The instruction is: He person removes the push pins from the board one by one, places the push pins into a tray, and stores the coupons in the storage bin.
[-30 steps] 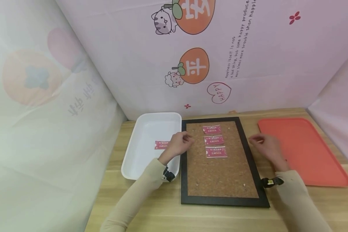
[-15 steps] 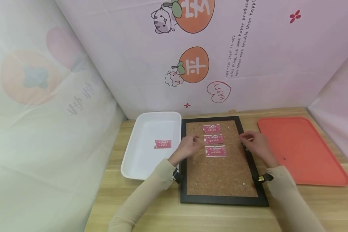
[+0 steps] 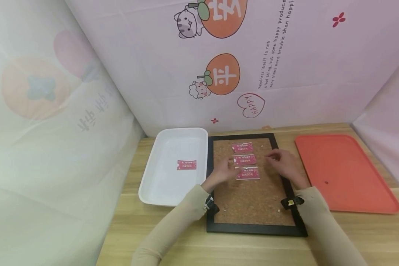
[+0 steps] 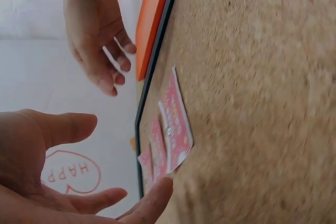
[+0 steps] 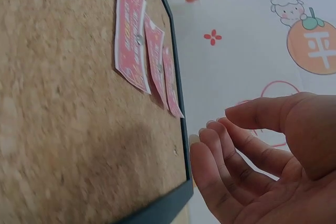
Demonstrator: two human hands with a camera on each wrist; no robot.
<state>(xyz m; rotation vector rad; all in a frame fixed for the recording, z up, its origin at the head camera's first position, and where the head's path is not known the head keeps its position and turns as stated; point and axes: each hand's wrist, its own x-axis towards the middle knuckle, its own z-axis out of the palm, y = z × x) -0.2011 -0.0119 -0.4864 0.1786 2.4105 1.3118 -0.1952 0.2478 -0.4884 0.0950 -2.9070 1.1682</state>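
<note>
Three pink coupons are fixed in a column on a cork board with a black frame; the nearest coupon shows a small metal pin at its upper edge. My left hand hovers at this coupon's left side, its fingertips overlapping the coupon's edge in the head view. Thumb and fingers stand apart with nothing between them in the left wrist view. To the right of the coupons, my right hand is over the board's right side. Its fingers are loosely bent, the thumb apart from them, holding nothing.
A white tray with one more pink coupon stands left of the board. On the right lies a red tray with a small dark speck. Small pins sit near the board's corners. Printed cloth walls enclose the wooden table.
Both hands have moved inward over the board, the left one rightward from the white tray's edge, the right one leftward from beside the red tray. The coupons have stayed in place.
</note>
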